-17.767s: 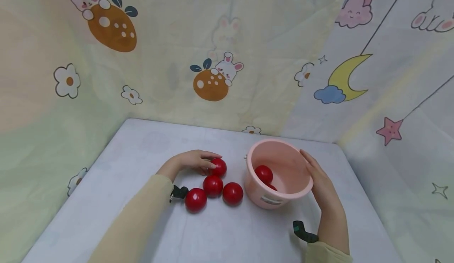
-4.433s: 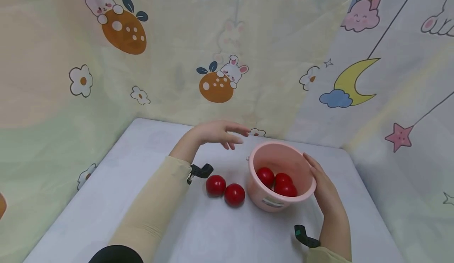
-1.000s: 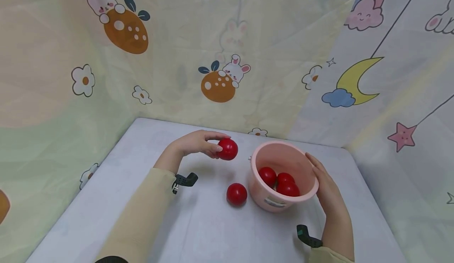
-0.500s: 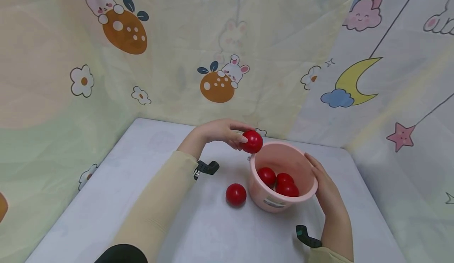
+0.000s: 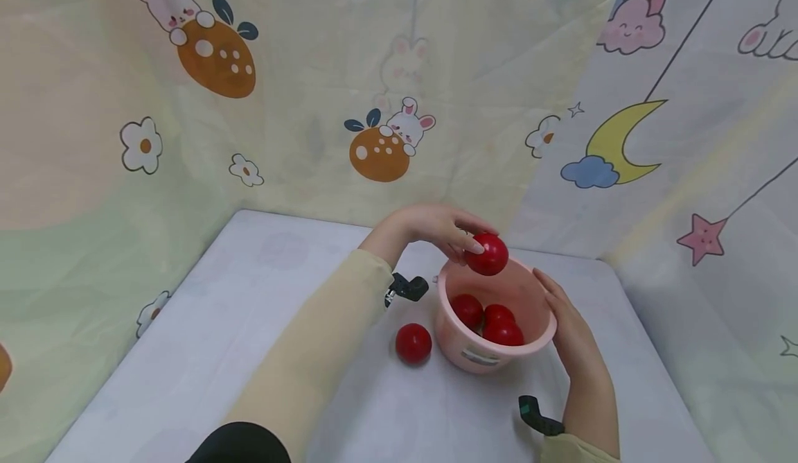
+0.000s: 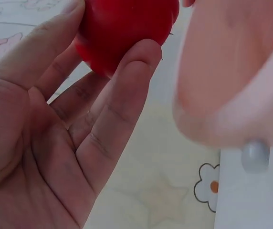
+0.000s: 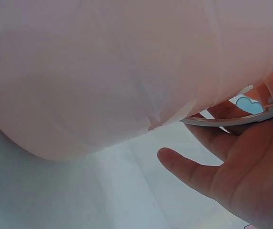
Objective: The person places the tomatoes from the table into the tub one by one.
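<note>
My left hand (image 5: 439, 229) pinches a round red tomato (image 5: 488, 254) between thumb and fingers, over the far-left rim of a pink bucket (image 5: 458, 338). The left wrist view shows thin dark points, like leaf tips, at the edge of this tomato (image 6: 127, 28). Inside the bucket lie 3 more red tomatoes (image 5: 503, 332). Another tomato (image 5: 413, 344) sits on the table, left of the bucket. My right hand (image 5: 570, 331) holds the bucket's right side at the rim. In the right wrist view its fingers pass behind the grey handle (image 7: 222, 122), while the thumb (image 7: 182, 168) stays apart from the wall.
The white table (image 5: 262, 296) meets printed cloth walls (image 5: 299, 137) at the back and sides. Black wrist mounts sit on both wrists, the left one (image 5: 408, 287) near the bucket. A dark round shape (image 5: 243, 446) covers part of the left sleeve at the bottom.
Over the last second my left hand has carried the tomato rightward from above the table to over the bucket. Earlier, more tomatoes lay on the table and fewer in the bucket. My right hand stays put.
</note>
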`<control>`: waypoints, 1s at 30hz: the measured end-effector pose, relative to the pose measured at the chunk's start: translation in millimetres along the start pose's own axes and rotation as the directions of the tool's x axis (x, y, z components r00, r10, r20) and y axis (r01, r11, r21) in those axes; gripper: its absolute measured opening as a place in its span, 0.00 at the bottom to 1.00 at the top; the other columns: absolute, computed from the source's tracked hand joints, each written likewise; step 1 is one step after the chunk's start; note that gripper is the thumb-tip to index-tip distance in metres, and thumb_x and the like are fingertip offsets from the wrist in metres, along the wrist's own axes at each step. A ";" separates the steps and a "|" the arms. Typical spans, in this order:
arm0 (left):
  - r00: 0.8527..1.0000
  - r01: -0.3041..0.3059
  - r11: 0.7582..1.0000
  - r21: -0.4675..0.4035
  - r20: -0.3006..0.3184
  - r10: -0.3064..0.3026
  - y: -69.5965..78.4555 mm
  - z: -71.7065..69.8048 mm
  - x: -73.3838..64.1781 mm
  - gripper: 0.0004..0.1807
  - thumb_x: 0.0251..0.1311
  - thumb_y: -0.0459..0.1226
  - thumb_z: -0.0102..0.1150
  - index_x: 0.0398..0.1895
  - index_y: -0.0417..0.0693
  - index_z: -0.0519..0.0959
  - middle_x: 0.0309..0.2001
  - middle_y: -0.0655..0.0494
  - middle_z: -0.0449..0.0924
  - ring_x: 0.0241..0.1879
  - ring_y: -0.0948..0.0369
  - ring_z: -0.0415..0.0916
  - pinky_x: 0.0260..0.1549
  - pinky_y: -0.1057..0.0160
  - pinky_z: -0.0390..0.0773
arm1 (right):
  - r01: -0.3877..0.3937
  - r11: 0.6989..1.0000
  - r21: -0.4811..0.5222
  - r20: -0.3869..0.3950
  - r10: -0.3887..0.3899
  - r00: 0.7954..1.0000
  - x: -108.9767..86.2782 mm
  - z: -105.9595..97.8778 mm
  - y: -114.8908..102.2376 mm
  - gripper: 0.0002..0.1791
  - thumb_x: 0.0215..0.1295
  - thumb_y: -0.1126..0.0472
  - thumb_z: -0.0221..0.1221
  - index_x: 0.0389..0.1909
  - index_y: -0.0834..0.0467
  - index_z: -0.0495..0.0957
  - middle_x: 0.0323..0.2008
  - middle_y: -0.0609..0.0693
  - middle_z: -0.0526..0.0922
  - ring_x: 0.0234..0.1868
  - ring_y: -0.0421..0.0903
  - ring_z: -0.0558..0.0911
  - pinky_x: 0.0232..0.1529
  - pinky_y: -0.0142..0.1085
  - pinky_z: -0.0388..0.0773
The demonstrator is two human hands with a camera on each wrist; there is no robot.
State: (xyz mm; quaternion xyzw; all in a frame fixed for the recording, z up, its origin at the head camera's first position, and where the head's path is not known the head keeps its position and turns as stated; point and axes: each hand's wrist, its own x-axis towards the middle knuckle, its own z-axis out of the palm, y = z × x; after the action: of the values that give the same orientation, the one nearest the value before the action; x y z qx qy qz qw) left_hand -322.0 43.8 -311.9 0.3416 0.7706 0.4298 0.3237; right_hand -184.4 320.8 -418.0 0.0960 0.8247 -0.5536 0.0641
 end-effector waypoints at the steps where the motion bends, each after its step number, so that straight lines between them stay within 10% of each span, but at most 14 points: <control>1: 1.000 0.012 1.000 0.004 0.006 -0.012 2.9 2.2 3.7 0.28 0.55 0.47 0.71 0.60 0.71 0.77 0.54 0.63 0.79 0.54 0.58 0.78 0.47 0.55 0.85 | -0.003 1.000 -0.002 0.000 0.003 1.000 -0.1 -0.5 0.0 0.33 0.69 0.29 0.43 0.74 0.22 0.48 0.80 0.43 0.47 0.79 0.60 0.46 0.63 0.64 0.69; 15: 0.988 0.106 0.990 0.096 0.105 -0.116 30.2 32.1 34.7 0.23 0.57 0.39 0.70 0.56 0.64 0.80 0.50 0.62 0.80 0.49 0.57 0.79 0.42 0.59 0.86 | 0.012 1.000 -0.006 -0.001 -0.012 1.000 -1.4 -0.4 0.4 0.33 0.70 0.31 0.46 0.73 0.22 0.48 0.79 0.42 0.48 0.78 0.60 0.47 0.65 0.64 0.67; 30: 0.937 0.293 0.956 0.016 0.195 -0.290 29.7 56.7 56.0 0.23 0.54 0.33 0.71 0.54 0.58 0.81 0.48 0.59 0.80 0.53 0.55 0.75 0.50 0.51 0.83 | 0.034 0.999 0.012 0.007 -0.034 0.999 -1.6 -1.2 1.5 0.31 0.71 0.31 0.42 0.73 0.22 0.50 0.79 0.41 0.48 0.80 0.57 0.45 0.68 0.66 0.59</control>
State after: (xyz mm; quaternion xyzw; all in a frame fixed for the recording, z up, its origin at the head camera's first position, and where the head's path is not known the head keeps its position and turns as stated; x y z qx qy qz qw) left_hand -300.9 125.7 -321.0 0.2621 0.7743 0.3467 0.4600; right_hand -182.5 322.3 -418.5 0.0804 0.8226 -0.5600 0.0569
